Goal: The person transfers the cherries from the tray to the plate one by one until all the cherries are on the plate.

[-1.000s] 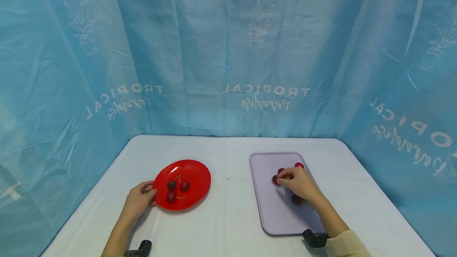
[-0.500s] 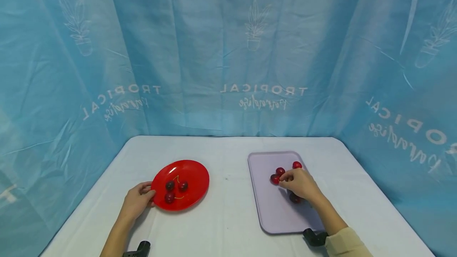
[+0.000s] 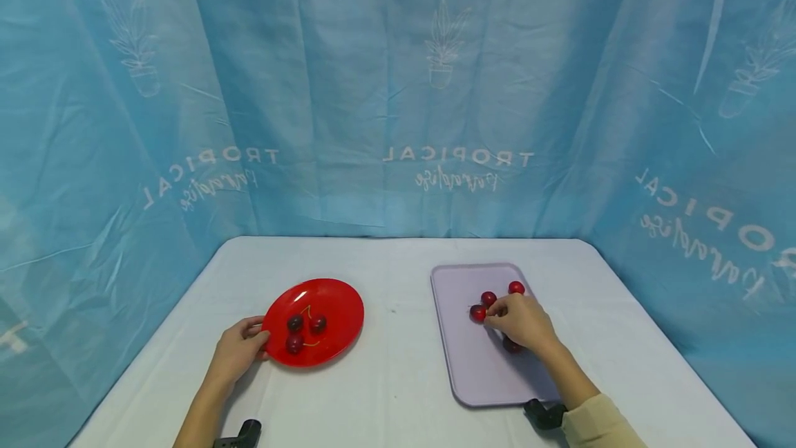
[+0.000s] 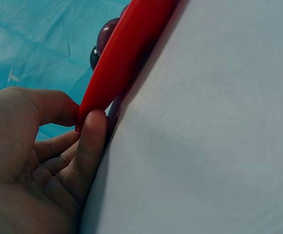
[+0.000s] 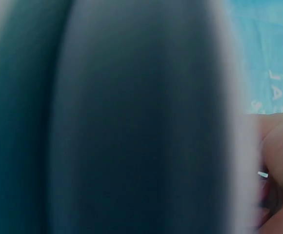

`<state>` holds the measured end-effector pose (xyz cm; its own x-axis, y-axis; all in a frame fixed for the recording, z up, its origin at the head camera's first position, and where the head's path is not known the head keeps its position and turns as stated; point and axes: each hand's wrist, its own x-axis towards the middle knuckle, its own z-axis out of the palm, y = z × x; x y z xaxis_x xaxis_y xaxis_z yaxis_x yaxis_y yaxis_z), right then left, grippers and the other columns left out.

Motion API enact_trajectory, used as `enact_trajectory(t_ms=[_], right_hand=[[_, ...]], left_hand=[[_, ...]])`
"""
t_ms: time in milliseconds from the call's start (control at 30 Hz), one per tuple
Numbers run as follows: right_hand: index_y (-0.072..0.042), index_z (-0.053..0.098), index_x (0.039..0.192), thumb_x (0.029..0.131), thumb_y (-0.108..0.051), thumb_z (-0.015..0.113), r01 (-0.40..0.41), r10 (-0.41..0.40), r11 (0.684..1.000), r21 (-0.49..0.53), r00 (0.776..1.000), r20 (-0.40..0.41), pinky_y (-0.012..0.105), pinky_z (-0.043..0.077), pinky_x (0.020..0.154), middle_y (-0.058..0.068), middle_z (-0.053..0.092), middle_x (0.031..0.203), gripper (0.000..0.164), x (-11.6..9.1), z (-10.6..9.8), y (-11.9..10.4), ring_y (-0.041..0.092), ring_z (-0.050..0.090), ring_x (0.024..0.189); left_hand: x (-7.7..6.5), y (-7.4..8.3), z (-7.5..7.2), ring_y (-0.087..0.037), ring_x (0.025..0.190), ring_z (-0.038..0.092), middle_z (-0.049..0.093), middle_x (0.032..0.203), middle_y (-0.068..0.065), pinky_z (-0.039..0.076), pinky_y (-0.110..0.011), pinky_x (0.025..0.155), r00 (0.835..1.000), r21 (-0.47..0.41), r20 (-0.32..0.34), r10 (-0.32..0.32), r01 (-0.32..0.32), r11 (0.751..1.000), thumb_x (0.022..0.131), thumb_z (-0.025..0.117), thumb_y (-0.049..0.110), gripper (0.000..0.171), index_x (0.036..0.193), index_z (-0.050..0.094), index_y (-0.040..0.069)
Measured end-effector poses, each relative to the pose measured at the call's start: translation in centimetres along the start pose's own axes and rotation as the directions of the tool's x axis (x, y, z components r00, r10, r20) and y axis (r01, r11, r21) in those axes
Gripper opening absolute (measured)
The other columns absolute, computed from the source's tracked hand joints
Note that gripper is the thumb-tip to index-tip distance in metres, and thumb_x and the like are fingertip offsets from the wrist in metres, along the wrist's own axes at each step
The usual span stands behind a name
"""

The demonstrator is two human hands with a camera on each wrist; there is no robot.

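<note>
My left hand (image 3: 235, 349) grips the near-left rim of a round red plate (image 3: 338, 323), thumb on top and fingers under the edge. In the left wrist view the plate's rim is raised off the white cloth at the hand. Several dark red cherries (image 3: 294, 343) lie on it, some with stems. Over the lavender tray (image 3: 479, 379) on the right, my right hand (image 3: 525, 323) bends its thumb and fingers down beside a cherry (image 3: 477, 313). Whether anything is between those fingertips is hidden. A cherry (image 3: 488, 299) and a brighter red one (image 3: 516, 287) lie behind the hand.
A dark cherry (image 3: 512, 344) lies partly under the right hand. White cloth (image 3: 392, 351) covers the table between plate and tray. A blue printed curtain (image 3: 398, 88) surrounds the back and sides. A blurred dark shape (image 5: 146, 122) blocks most of the right wrist view.
The right hand's fingertips have drawn slightly right, away from the cherry beside them. The left hand stays on the plate. The whole head view has shifted a little.
</note>
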<state>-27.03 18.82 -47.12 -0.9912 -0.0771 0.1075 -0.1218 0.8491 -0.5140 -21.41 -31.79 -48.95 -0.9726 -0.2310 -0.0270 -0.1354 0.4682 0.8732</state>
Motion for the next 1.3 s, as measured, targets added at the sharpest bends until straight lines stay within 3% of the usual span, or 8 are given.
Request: enact_trajectory(t_ms=[233, 567, 800, 1300], right_hand=[[-0.016, 0.075, 0.086, 0.077, -0.025, 0.078, -0.023, 0.023, 0.999, 0.042, 1.0, -0.003, 0.031, 0.045, 0.055, -0.004, 0.061, 0.073, 0.013, -0.2, -0.6, -0.3, 0.017, 0.054, 0.068], [-0.013, 0.074, 0.087, 0.081, -0.024, 0.075, 0.069, -0.063, 0.98, 0.186, 0.997, -0.038, 0.032, 0.043, 0.054, 0.0, 0.058, 0.07, 0.013, -0.1, -2.4, -0.5, 0.018, 0.051, 0.064], [-0.01, 0.074, 0.096, 0.084, -0.028, 0.073, -0.006, 0.012, 0.974, 0.227, 1.0, -0.025, 0.032, 0.046, 0.057, 0.001, 0.061, 0.078, 0.021, -0.7, -2.7, 0.7, 0.021, 0.052, 0.073], [-0.009, 0.076, 0.094, 0.084, -0.028, 0.074, 0.008, 0.017, 0.913, 0.408, 0.998, -0.057, 0.033, 0.048, 0.065, 0.006, 0.068, 0.086, 0.022, -0.1, -2.1, 0.3, 0.022, 0.058, 0.077]], left_hand=[[0.1, 0.0, 0.1, -0.019, 0.071, 0.062, 0.058, 0.116, -0.027, 0.051, -0.017, 0.057, 1.0, 0.005, -0.006, -0.003, 0.003, 1.0, 0.093, 0.055, 0.015, 0.047, 0.133, 0.046, -0.006], [0.2, 0.1, 0.1, -0.019, 0.07, 0.062, 0.057, 0.117, -0.027, 0.049, -0.015, 0.055, 1.0, 0.012, -0.015, -0.015, 0.015, 1.0, 0.093, 0.054, 0.015, 0.047, 0.134, 0.045, -0.006], [0.0, 0.4, 0.0, -0.019, 0.071, 0.062, 0.057, 0.117, -0.028, 0.05, -0.017, 0.057, 1.0, 0.015, -0.004, -0.022, 0.022, 1.0, 0.093, 0.054, 0.014, 0.047, 0.134, 0.044, -0.007], [-0.3, 0.5, 0.1, -0.019, 0.071, 0.061, 0.056, 0.117, -0.027, 0.052, -0.02, 0.06, 1.0, 0.003, -0.002, -0.017, 0.017, 1.0, 0.093, 0.055, 0.013, 0.047, 0.134, 0.045, -0.007]])
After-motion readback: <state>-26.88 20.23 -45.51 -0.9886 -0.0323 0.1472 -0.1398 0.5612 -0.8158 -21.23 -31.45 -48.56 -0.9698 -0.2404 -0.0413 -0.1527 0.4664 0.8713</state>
